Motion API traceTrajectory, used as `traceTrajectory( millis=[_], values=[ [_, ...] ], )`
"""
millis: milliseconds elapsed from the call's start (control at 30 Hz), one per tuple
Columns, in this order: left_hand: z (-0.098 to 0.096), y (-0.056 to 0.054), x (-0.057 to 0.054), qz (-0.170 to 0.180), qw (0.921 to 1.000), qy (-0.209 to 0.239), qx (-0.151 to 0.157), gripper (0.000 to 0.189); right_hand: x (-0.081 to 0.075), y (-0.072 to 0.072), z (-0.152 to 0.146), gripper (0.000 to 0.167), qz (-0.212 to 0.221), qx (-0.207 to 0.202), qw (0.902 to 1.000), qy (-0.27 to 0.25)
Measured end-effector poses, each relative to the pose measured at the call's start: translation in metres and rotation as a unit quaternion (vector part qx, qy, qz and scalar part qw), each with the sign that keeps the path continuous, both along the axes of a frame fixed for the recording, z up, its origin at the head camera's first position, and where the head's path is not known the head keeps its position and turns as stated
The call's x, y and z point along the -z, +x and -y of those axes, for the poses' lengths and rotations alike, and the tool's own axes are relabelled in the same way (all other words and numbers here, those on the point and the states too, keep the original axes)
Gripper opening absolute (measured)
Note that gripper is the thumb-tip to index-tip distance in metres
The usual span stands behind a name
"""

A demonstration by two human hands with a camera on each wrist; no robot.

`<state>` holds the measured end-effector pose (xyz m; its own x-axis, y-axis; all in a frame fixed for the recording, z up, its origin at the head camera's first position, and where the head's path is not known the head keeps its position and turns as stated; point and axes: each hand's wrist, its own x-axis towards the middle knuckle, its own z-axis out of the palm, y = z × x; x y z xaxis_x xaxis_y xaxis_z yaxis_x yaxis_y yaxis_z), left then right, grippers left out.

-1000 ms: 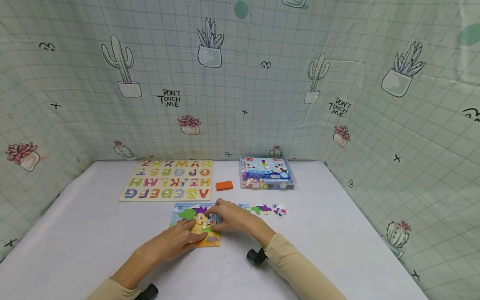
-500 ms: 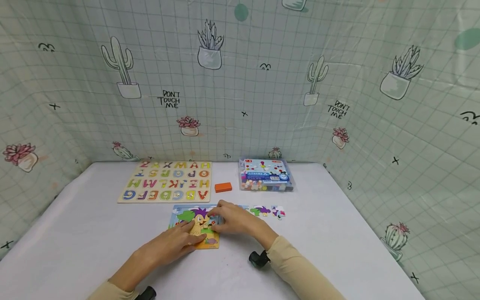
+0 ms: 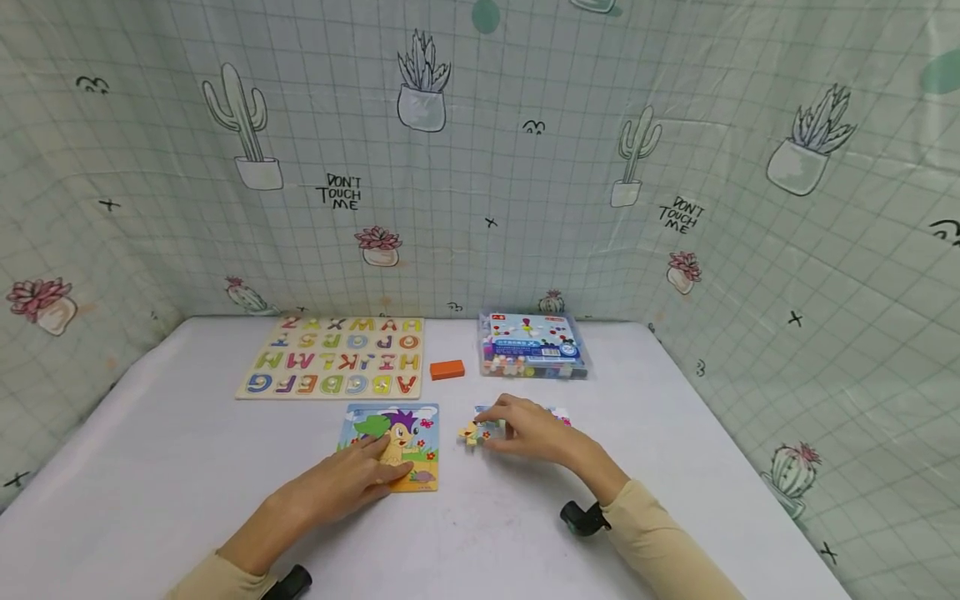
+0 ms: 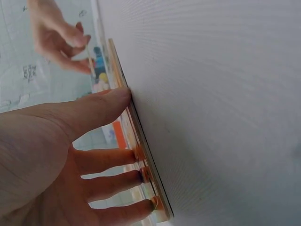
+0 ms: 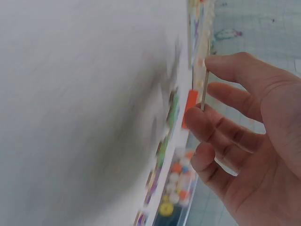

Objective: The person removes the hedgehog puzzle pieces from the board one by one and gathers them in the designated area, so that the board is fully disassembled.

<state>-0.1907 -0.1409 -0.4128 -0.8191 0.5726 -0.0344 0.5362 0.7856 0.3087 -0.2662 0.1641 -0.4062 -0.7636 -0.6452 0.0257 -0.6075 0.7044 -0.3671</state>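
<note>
The left hand [image 3: 360,468] rests on the puzzle board [image 3: 422,417] with fingers extended; the thumb contacts the board's near edge. The board is a thin, flat rectangle with a tan, wood-like edge and a printed face showing a purple-spined hedgehog. To its right, the right hand [image 3: 528,429] pinches a puzzle piece [image 3: 471,433] between thumb and fingers, raised off the table. The piece is a thin plate with an irregular outline; seen edge-on in the right wrist view, it is pale and straight. Further loose pieces [image 3: 564,414] lie in a row behind this hand, partly hidden.

Behind the puzzle board lies a wooden alphabet board [image 3: 352,396] with colored capital letters in rows. An orange rectangular block [image 3: 447,370] sits between it and a clear plastic box [image 3: 535,350] of small colored parts.

The table [image 3: 480,533] has a smooth, matte white covering. A creased, grid-patterned backdrop [image 3: 480,167] with potted-cactus prints encloses the back and sides.
</note>
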Motion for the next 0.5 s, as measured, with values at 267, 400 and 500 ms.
traceTrajectory(
  millis=[267, 400, 500],
  values=[
    [0.000, -0.002, 0.001, -0.022, 0.9992, 0.001, 0.033, 0.037, 0.007, 0.013, -0.069, 0.033, -0.019, 0.017, 0.9997, -0.004],
    [0.001, -0.002, 0.001, -0.018, 0.9991, 0.003, 0.039, 0.037, 0.012, 0.017, -0.095, 0.031, -0.032, 0.016, 0.9993, -0.013],
    [0.002, -0.001, 0.002, -0.022, 0.9990, 0.000, 0.039, 0.037, 0.015, 0.019, -0.108, 0.029, -0.036, 0.013, 0.9990, -0.025]
  ],
)
